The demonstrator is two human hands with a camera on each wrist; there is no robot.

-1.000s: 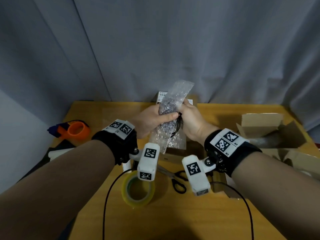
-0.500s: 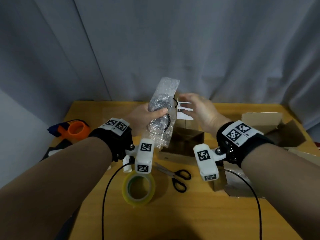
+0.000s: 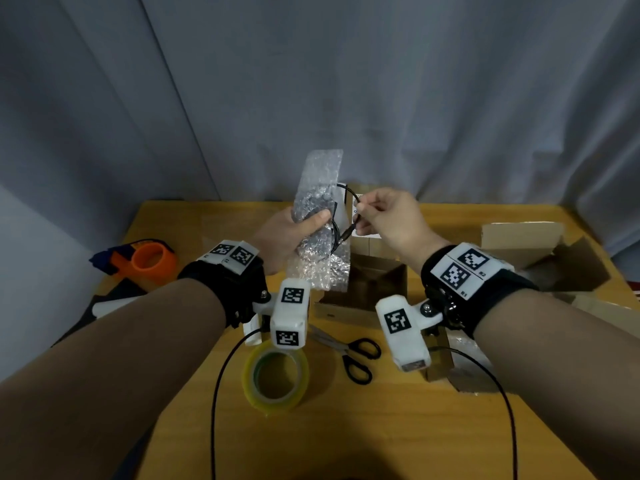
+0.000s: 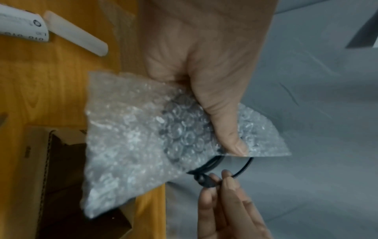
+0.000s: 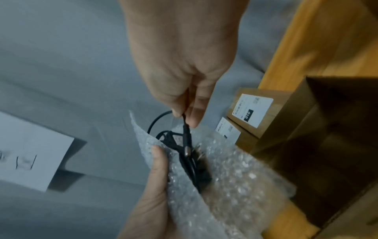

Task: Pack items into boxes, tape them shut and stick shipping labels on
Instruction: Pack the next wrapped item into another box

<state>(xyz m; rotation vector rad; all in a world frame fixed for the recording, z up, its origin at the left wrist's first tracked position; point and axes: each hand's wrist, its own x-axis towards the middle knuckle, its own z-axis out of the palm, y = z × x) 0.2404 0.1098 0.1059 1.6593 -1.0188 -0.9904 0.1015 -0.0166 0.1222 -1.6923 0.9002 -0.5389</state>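
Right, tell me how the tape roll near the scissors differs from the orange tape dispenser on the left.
The clear tape roll is a bare yellowish ring; the orange tape dispenser has an orange hoop with a dark blue part. The roll sits near the table's front, beside the scissors; the dispenser sits at the far left edge. Both rest on the wooden table, untouched.

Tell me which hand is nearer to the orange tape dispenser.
Left. The left hand holds the bubble wrap to the right of the orange tape dispenser; the right hand is farther right.

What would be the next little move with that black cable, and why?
Probably tuck the loose loop in: the right hand pinches the black cable, which sticks out of the bubble bag gripped by the left hand, above the open box.
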